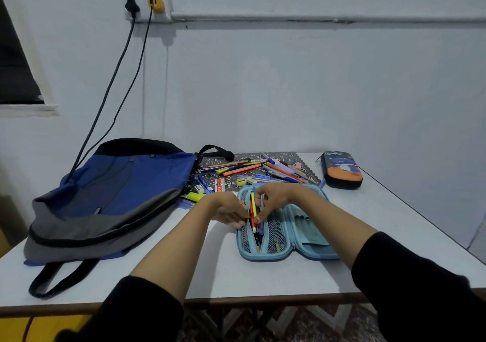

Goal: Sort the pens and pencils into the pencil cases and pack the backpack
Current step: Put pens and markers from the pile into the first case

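Note:
A light blue pencil case (294, 239) lies open flat on the white table (236, 276), its mesh pocket parted. My left hand (228, 210) pinches the pocket's left edge. My right hand (273, 199) pinches a bundle of pens (253, 210), yellow, red and blue, standing partly inside the pocket. Behind the case a heap of loose pens and pencils (252, 170) lies on a patterned mat. A dark pencil case (341, 170) with an orange and blue print sits shut at the back right. The blue and grey backpack (110, 199) lies flat on the left.
An eraser (199, 189), a yellow highlighter (196, 197), a sharpener (241, 181) and a small red box (219, 184) lie between backpack and case. Two black cables (118, 78) run from a wall socket down behind the backpack. The table's front edge is near my sleeves.

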